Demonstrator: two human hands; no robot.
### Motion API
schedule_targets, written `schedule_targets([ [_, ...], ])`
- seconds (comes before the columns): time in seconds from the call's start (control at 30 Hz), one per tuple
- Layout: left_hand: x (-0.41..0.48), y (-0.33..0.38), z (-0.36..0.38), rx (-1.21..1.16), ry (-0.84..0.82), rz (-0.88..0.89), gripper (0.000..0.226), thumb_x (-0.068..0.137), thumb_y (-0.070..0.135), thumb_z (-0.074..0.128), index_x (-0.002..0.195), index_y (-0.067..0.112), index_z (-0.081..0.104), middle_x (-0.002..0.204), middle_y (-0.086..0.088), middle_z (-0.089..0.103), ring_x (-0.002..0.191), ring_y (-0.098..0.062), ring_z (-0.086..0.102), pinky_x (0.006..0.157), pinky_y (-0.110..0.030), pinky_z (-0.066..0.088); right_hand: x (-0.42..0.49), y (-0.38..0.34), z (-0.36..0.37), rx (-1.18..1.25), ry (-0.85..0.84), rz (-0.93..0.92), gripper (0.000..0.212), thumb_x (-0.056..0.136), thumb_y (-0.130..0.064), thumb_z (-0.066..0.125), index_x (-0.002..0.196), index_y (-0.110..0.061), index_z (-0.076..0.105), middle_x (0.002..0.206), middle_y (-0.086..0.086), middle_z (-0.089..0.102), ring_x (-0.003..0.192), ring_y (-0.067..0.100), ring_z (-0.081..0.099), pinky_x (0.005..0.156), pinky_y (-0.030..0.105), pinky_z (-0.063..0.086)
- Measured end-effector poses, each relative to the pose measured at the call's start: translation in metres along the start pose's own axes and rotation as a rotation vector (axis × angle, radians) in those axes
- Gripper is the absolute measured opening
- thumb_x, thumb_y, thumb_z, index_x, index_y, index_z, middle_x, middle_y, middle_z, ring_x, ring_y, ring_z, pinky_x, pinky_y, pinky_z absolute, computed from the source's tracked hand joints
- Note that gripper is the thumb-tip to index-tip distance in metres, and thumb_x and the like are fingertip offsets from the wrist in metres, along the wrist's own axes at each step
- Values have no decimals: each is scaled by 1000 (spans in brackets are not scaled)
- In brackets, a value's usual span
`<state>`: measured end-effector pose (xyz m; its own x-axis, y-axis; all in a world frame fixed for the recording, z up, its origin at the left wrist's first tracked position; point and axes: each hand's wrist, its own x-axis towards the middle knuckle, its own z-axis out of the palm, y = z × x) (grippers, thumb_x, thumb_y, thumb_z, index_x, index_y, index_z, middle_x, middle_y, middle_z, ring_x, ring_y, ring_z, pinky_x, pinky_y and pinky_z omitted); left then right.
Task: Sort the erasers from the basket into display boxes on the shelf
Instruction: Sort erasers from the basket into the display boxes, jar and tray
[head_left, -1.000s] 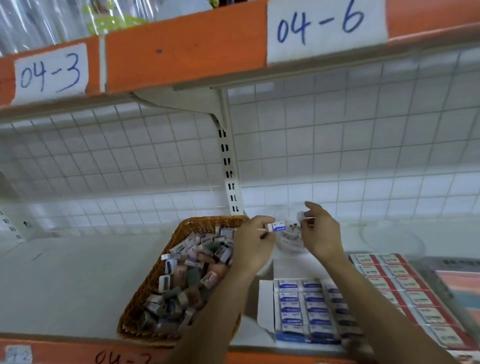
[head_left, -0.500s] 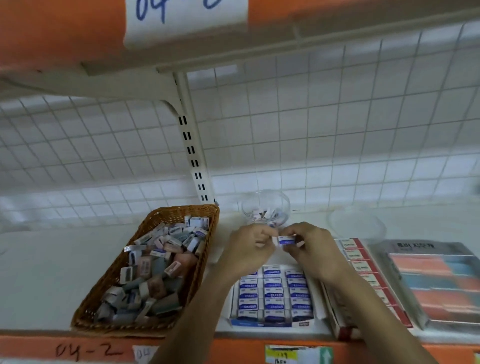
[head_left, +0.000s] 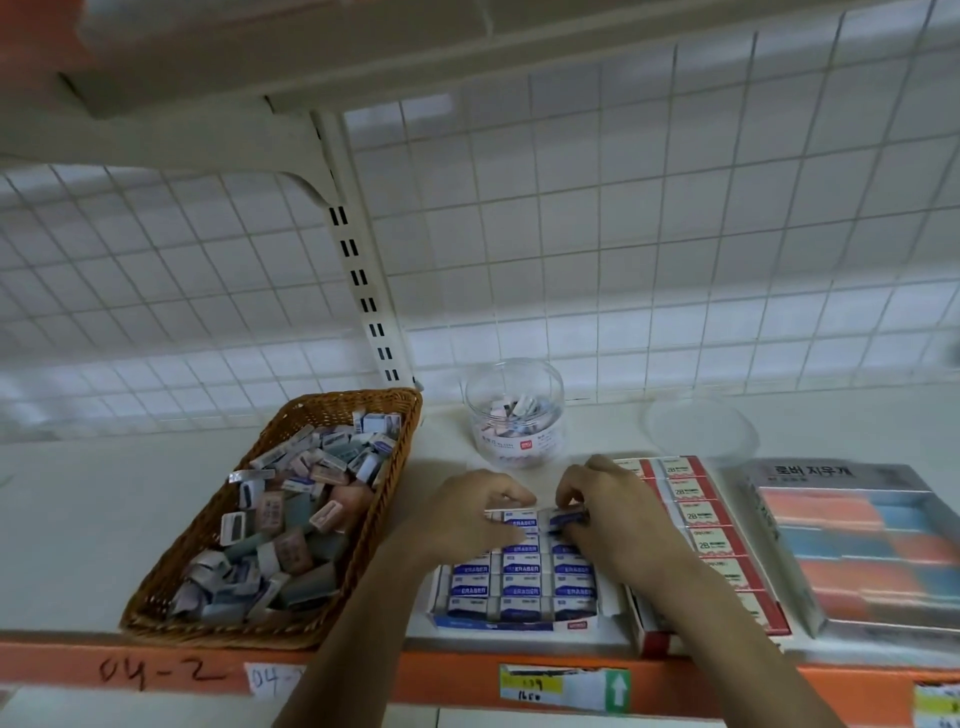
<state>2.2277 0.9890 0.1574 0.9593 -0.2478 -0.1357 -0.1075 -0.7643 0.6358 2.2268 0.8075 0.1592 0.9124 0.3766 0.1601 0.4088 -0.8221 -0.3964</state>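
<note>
One eraser (head_left: 567, 518) pinched in right hand (head_left: 615, 512), jar (head_left: 514, 415) just behind.

I see the basket (head_left: 358, 415) left of the eraser box (head_left: 519, 597) on the shelf (head_left: 93, 519), a jar (head_left: 514, 415) behind the box.

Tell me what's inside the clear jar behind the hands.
The clear jar holds a loose heap of small erasers in its lower part. Its label hides the bottommost ones.

Stationery shop: numbered shelf (head_left: 156, 670), price tag (head_left: 563, 687), eraser display boxes (head_left: 519, 582).
</note>
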Motion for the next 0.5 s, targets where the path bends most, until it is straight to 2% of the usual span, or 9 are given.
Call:
schedule_targets([
  [0.1, 0, -1, 0, -37, -9, -11, 34, 84, 16, 71, 116, 25, 63, 122, 12, 60, 117, -1, 52, 98, -25, 48, 0, -3, -1, -21, -3, -2, 14, 84, -17, 62, 98, -18, 59, 97, -4, 45, 94, 15, 54, 69, 18, 35],
  [0.2, 0, -1, -1, -27, -13, -15, 35, 84, 17, 71, 116, 26, 63, 117, 15, 59, 116, -1, 52, 97, -23, 47, 1, -5, -3, -38, -11, -24, 11, 85, -19, 63, 96, -19, 62, 100, -4, 50, 93, 14, 53, 68, 16, 31],
  [0.3, 0, -1, -1, -48, -19, -26, 34, 84, 17, 71, 116, 27, 63, 111, 18, 57, 116, -1, 52, 96, -25, 48, 1, -2, -5, -16, -36, -35, 12, 85, -24, 64, 97, -21, 66, 103, -4, 53, 95, 13, 53, 73, 17, 35],
  [0.4, -1, -1, -1, -50, -17, -31, 35, 84, 17, 71, 116, 27, 63, 113, 17, 58, 117, -1, 51, 98, -26, 47, 2, -1, -9, -26, -50, -51, 16, 85, -18, 61, 98, -24, 69, 106, -3, 59, 98, 13, 54, 80, 19, 41],
  [0.5, -3, 0, -1, -39, -4, -23, 37, 83, 17, 72, 117, 27, 63, 122, 14, 60, 117, -1, 51, 100, -26, 46, 2, -3, -13, -28, -34, -37, 18, 83, -12, 61, 93, -23, 72, 102, -4, 65, 94, 11, 58, 75, 15, 39],
])
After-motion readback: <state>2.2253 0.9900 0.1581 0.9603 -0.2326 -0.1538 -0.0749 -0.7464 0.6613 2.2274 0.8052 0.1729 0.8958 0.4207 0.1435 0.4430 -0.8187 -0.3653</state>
